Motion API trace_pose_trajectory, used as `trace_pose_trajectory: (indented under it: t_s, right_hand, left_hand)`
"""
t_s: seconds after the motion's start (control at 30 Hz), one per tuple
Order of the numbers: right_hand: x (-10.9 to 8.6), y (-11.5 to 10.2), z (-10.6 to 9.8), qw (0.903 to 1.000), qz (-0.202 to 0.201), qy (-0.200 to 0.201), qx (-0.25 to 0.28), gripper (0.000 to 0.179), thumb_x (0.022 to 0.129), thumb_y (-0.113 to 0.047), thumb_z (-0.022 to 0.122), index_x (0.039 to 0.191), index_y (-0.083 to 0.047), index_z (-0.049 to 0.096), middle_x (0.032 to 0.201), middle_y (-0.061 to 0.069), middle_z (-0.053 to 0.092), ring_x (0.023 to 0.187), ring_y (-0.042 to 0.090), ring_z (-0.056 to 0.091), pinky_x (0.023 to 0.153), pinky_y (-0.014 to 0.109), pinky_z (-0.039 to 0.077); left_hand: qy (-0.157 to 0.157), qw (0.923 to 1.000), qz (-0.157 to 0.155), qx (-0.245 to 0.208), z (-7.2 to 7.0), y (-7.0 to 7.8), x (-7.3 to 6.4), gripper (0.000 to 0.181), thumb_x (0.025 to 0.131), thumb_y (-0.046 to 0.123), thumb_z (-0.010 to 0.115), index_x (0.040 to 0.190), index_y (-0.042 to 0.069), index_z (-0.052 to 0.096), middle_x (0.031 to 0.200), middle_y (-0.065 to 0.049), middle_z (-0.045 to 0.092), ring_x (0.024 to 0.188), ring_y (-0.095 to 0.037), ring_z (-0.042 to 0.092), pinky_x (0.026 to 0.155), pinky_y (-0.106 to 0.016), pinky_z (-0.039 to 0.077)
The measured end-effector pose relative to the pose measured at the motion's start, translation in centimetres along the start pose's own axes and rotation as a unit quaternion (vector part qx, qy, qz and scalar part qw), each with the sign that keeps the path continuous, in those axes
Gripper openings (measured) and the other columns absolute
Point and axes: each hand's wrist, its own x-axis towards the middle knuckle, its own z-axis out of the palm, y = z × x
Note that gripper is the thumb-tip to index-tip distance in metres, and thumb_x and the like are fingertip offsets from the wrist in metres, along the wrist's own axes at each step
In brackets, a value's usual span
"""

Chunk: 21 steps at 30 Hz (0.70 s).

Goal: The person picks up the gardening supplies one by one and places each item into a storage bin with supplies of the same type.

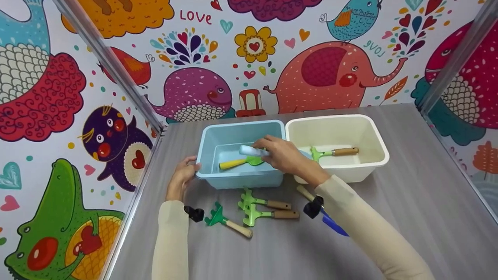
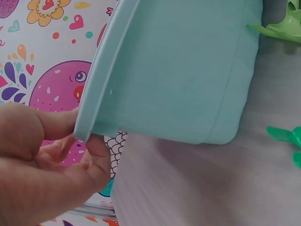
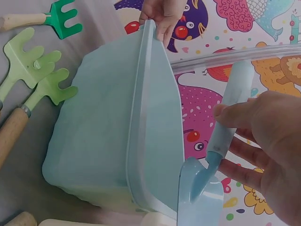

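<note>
My left hand (image 1: 183, 177) grips the left rim of the light blue bin (image 1: 245, 181); in the left wrist view its thumb and fingers (image 2: 96, 157) pinch the bin's corner. Above the bin's right side, my right hand (image 1: 286, 155) holds a light blue trowel (image 3: 237, 87) by its handle. The trowel's blade points toward the cream bin (image 1: 338, 173), largely behind the hand in the head view. Inside the blue bin lies a small green shovel with a yellow handle (image 1: 232, 164). A light green rake with a wooden handle (image 1: 345, 151) rests in the cream bin.
In front of the bins lie two light green rakes (image 1: 278, 204) and a darker green rake (image 1: 238, 229). A dark blue trowel (image 1: 334, 225) is partly hidden under my right forearm. Patterned walls (image 1: 202, 89) with metal corner posts (image 1: 116, 66) enclose the grey table (image 1: 268, 256).
</note>
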Motion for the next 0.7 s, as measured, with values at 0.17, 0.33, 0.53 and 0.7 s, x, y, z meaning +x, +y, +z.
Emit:
trace_pose_trajectory:
  t_s: [0.17, 0.33, 0.53, 0.7]
  right_hand:
    - [0.7, -0.3, 0.0, 1.0000, 0.006, 0.000, 0.005, 0.038, 0.093, -0.011, 0.071, 0.129, -0.016, 0.064, 0.122, 0.008, 0.066, 0.110, 0.026, 0.065, 0.099, 0.045, 0.054]
    - [1.6, -0.6, 0.1, 0.9998, -0.007, 0.006, 0.015, 0.037, 0.092, -0.011, 0.071, 0.129, -0.014, 0.064, 0.122, 0.009, 0.066, 0.111, 0.026, 0.065, 0.098, 0.045, 0.055]
    - [2.8, -0.7, 0.0, 0.9995, -0.006, 0.004, 0.030, 0.039, 0.092, -0.010, 0.072, 0.130, -0.015, 0.064, 0.122, 0.008, 0.066, 0.111, 0.026, 0.065, 0.100, 0.043, 0.054]
    - [3.5, -1.0, 0.1, 0.9990, 0.006, 0.004, 0.044, 0.040, 0.092, -0.010, 0.071, 0.131, -0.016, 0.064, 0.124, 0.007, 0.066, 0.114, 0.025, 0.064, 0.103, 0.043, 0.052]
  left_hand:
    - [-0.005, 0.9999, 0.002, -0.016, 0.1, 0.0, 0.0, 0.050, 0.104, 0.004, 0.045, 0.153, 0.002, 0.034, 0.147, -0.028, 0.045, 0.129, -0.034, 0.052, 0.109, -0.042, 0.044]
    - [-0.002, 0.9999, 0.008, -0.014, 0.0, 0.1, 0.0, 0.050, 0.104, 0.004, 0.047, 0.152, 0.000, 0.036, 0.145, -0.028, 0.046, 0.126, -0.033, 0.054, 0.109, -0.043, 0.045]
    - [0.008, 0.9998, 0.005, -0.016, 0.1, 0.2, -0.1, 0.047, 0.104, 0.003, 0.047, 0.150, 0.000, 0.039, 0.146, -0.024, 0.046, 0.132, -0.036, 0.051, 0.110, -0.043, 0.045]
    - [0.024, 0.9997, 0.000, 0.004, 0.3, 0.4, -0.2, 0.046, 0.103, 0.003, 0.047, 0.149, 0.001, 0.042, 0.145, -0.023, 0.049, 0.133, -0.037, 0.051, 0.108, -0.043, 0.047]
